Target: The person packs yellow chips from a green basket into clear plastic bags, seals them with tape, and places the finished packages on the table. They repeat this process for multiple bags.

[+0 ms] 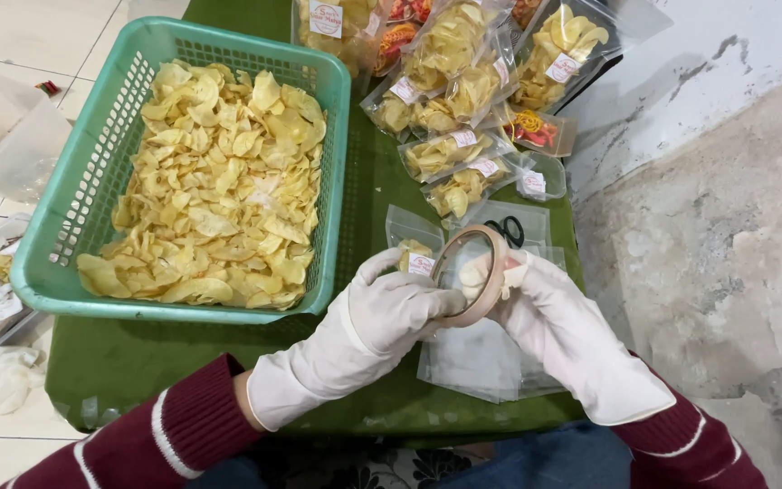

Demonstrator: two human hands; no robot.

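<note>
Both gloved hands hold a roll of clear tape (475,272) just right of the green basket (74,217) of yellow chips (219,181). The left hand (391,312) has its grip closed on the roll's lower edge; the right hand (545,308) clasps its right side. Empty clear bags (477,362) lie beneath on the green counter (138,362), filled chip bags (454,149) beyond.

scissors (507,230) half hidden behind tape roll (472,276), top chip bags (450,41) cut off
</note>
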